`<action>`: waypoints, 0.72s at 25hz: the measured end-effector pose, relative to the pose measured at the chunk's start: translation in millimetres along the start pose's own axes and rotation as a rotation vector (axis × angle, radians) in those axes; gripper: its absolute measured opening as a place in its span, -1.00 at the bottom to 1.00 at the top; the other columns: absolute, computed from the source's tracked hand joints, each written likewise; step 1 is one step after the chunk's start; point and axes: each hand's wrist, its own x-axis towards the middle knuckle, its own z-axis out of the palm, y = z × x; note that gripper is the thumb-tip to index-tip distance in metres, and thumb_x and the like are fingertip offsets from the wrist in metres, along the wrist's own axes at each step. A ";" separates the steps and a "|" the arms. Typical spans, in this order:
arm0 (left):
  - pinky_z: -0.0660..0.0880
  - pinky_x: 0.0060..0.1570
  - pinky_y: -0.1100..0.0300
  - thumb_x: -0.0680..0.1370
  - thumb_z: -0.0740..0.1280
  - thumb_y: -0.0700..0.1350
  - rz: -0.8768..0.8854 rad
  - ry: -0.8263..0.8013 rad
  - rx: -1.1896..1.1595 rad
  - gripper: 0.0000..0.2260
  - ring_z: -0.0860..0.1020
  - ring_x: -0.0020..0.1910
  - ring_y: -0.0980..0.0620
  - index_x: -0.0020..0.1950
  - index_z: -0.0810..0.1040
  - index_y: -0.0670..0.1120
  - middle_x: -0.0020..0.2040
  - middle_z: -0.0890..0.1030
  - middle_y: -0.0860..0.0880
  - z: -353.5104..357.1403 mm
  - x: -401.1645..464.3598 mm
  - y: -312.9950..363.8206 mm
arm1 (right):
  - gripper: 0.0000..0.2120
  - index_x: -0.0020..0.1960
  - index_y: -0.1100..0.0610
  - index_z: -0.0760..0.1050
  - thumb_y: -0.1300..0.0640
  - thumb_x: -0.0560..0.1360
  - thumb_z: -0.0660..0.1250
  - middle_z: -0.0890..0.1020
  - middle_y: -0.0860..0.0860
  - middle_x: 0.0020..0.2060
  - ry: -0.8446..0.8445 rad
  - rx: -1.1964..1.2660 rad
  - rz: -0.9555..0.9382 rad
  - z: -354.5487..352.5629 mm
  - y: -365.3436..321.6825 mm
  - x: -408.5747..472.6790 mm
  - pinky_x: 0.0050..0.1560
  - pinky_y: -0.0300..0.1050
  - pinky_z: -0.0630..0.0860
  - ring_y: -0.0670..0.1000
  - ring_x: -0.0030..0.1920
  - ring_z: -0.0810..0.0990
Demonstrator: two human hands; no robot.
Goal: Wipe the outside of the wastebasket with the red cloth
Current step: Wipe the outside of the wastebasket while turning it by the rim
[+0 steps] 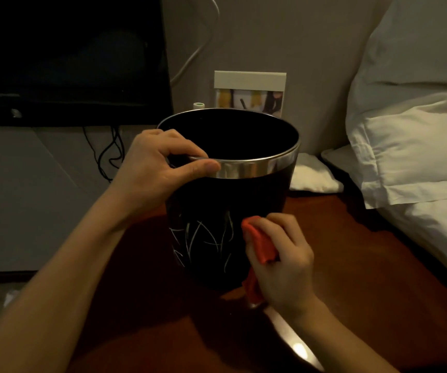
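Observation:
A black wastebasket (211,211) with a shiny metal rim and thin white line patterns stands upright on a dark red-brown table (365,265). My left hand (155,168) grips its near-left rim, thumb outside on the metal band, fingers curled over the edge. My right hand (284,259) holds a bunched red cloth (261,244) and presses it against the lower right side of the basket's outer wall. A tail of the cloth hangs down below the hand.
White pillows and bedding (410,146) lie close on the right. A small white cloth (313,173) sits behind the basket. A photo card (249,90) leans on the wall at the back. A dark screen (68,57) with dangling cables is at the left.

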 end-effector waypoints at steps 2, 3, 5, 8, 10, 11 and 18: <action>0.39 0.20 -0.10 0.39 0.35 0.25 0.008 0.029 0.004 -0.86 0.55 -0.01 0.14 -0.13 0.56 0.26 -0.13 0.60 0.22 3.0 -1.2 -1.4 | -0.76 0.14 0.23 0.62 0.15 0.52 0.42 0.55 0.03 0.05 0.015 0.004 0.011 1.0 -2.8 1.2 -0.02 -0.36 0.48 -0.21 0.04 0.46; 0.39 0.21 -0.14 0.40 0.36 0.24 0.018 0.040 0.008 -0.88 0.55 -0.01 0.17 -0.13 0.56 0.27 -0.13 0.59 0.23 4.6 -1.9 -0.8 | -0.77 0.12 0.25 0.63 0.16 0.52 0.42 0.56 0.05 0.03 0.047 0.003 0.004 -0.7 -6.5 9.1 0.00 -0.41 0.45 -0.21 0.03 0.45; 0.39 0.20 -0.17 0.41 0.36 0.22 0.028 0.045 0.008 -0.89 0.54 -0.02 0.23 -0.11 0.55 0.27 -0.12 0.57 0.25 6.0 -2.3 1.4 | -0.79 0.09 0.30 0.63 0.22 0.51 0.43 0.56 0.08 0.00 0.125 0.003 -0.015 -4.2 -16.7 31.4 0.04 -0.47 0.38 -0.21 0.01 0.44; 0.39 0.22 -0.13 0.40 0.35 0.24 0.009 0.041 0.013 -0.88 0.51 -0.01 0.31 -0.12 0.54 0.28 -0.13 0.56 0.31 5.6 -1.8 2.8 | -0.78 0.11 0.33 0.62 0.23 0.51 0.43 0.53 0.06 0.03 0.163 0.005 -0.039 0.0 -23.5 38.6 0.06 -0.46 0.39 -0.18 0.03 0.46; 0.39 0.21 -0.12 0.39 0.35 0.25 -0.001 0.047 0.009 -0.88 0.49 -0.01 0.36 -0.14 0.55 0.28 -0.14 0.55 0.39 6.0 -2.1 2.6 | -0.75 0.13 0.30 0.62 0.16 0.53 0.43 0.55 0.08 0.04 0.068 -0.008 -0.055 7.2 -17.2 19.3 0.01 -0.40 0.44 -0.11 0.02 0.50; 0.40 0.20 -0.12 0.39 0.36 0.25 -0.002 0.052 0.006 -0.88 0.49 -0.02 0.36 -0.15 0.55 0.27 -0.13 0.54 0.42 6.7 -2.6 3.2 | -0.74 0.14 0.28 0.63 0.12 0.54 0.42 0.57 0.09 0.04 0.011 -0.019 -0.058 9.5 -12.7 7.4 -0.02 -0.33 0.50 -0.06 0.00 0.54; 0.41 0.17 -0.15 0.38 0.35 0.27 -0.014 0.070 0.010 -0.87 0.50 -0.02 0.30 -0.15 0.56 0.29 -0.15 0.56 0.36 9.5 -3.8 8.0 | -0.72 0.13 0.28 0.64 0.11 0.54 0.39 0.59 0.14 0.01 0.048 -0.063 -0.053 -3.4 -18.9 26.5 0.05 -0.47 0.40 -0.15 0.01 0.46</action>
